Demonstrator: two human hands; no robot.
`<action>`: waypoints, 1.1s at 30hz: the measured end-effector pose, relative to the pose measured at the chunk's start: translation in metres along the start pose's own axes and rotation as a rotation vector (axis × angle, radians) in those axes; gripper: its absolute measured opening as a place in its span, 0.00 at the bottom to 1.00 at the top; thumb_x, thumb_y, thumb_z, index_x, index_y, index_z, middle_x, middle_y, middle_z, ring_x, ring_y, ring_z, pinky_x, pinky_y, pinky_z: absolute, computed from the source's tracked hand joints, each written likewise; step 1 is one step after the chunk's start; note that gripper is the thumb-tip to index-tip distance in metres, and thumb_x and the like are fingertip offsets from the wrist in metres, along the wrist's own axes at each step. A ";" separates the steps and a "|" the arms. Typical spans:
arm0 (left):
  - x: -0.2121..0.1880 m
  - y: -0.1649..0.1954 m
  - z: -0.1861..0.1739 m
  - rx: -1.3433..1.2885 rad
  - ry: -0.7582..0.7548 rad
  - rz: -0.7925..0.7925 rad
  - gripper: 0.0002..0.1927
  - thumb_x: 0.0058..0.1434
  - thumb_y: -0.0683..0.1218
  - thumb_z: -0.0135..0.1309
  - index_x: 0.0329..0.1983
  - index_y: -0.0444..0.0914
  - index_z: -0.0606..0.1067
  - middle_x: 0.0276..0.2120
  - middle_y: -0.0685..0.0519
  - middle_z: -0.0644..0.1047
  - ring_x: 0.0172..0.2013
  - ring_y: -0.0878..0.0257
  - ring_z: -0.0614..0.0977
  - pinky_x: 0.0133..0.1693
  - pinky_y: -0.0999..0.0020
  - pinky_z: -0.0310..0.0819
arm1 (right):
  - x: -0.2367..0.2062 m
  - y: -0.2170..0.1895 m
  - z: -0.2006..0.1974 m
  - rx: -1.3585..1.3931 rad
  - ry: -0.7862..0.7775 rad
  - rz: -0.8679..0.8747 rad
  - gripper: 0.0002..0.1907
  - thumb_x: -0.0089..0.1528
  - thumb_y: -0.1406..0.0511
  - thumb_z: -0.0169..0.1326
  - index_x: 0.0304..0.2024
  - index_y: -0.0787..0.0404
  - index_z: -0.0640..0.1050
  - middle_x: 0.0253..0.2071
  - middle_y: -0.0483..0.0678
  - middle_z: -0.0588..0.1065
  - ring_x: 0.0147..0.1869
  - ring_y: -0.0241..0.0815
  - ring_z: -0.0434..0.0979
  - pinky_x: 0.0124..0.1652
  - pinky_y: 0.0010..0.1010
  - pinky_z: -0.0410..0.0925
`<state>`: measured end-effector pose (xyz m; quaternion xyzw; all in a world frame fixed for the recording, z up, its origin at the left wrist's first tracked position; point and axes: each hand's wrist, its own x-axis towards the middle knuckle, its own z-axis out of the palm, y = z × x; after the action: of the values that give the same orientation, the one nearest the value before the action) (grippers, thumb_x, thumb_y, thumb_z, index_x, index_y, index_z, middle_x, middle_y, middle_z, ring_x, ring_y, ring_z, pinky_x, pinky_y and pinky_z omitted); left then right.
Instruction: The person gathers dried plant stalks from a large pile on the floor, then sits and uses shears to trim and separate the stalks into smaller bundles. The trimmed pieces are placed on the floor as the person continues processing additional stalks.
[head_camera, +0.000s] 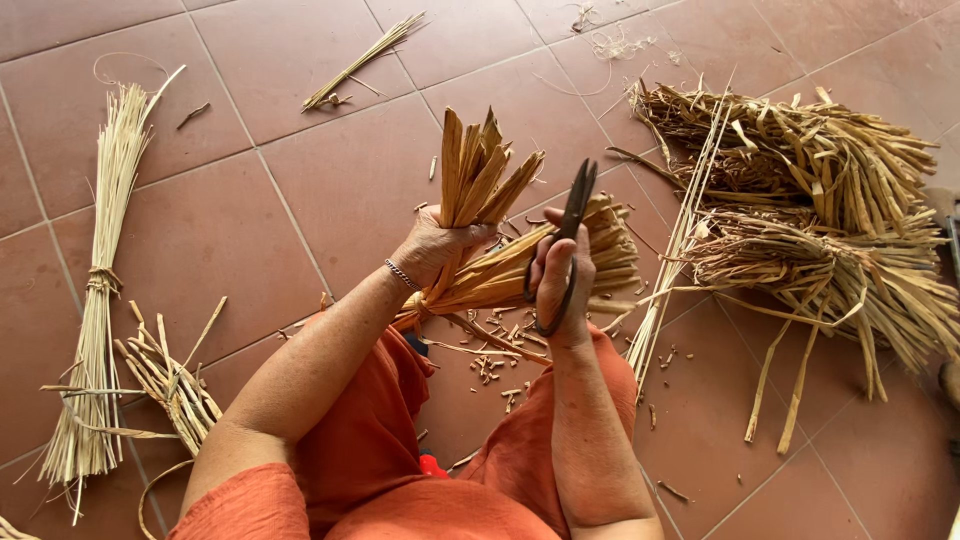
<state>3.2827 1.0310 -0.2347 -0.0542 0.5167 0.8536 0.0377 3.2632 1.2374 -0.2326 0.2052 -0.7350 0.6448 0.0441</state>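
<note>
We sit on the tiled floor (250, 220). Our left hand (432, 245) grips a bundle of dried leaf strips (480, 180) upright; our right hand (560, 285) holds closed scissors (572, 215) beside the bundle. Cut scraps (495, 365) lie below it; an untrimmed pile (810, 200) waits to its right.

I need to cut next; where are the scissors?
In the head view, the scissors are in the right hand, centre frame, blades up beside the straw bunch.
</note>
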 end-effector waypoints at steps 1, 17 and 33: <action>0.001 0.001 -0.001 -0.031 0.003 0.012 0.12 0.56 0.40 0.66 0.44 0.34 0.82 0.38 0.51 0.84 0.39 0.65 0.85 0.43 0.70 0.83 | 0.000 -0.002 -0.005 0.069 -0.009 0.060 0.43 0.69 0.38 0.41 0.66 0.69 0.69 0.33 0.52 0.64 0.28 0.35 0.60 0.28 0.32 0.59; -0.006 0.006 0.009 -0.024 -0.048 0.019 0.12 0.56 0.35 0.63 0.44 0.33 0.81 0.40 0.50 0.84 0.41 0.65 0.85 0.47 0.70 0.83 | -0.002 -0.031 -0.013 -0.555 -0.137 0.062 0.45 0.68 0.37 0.25 0.63 0.63 0.72 0.35 0.55 0.77 0.47 0.54 0.81 0.48 0.45 0.71; -0.004 0.006 0.002 0.034 -0.077 0.000 0.16 0.57 0.39 0.66 0.49 0.33 0.81 0.42 0.52 0.84 0.43 0.66 0.83 0.47 0.71 0.80 | -0.001 -0.034 -0.011 -0.092 -0.098 -0.045 0.40 0.73 0.41 0.34 0.66 0.69 0.67 0.26 0.35 0.60 0.27 0.28 0.60 0.25 0.26 0.57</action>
<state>3.2855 1.0302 -0.2283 -0.0207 0.5292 0.8462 0.0588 3.2741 1.2457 -0.1995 0.2508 -0.7604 0.5982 0.0318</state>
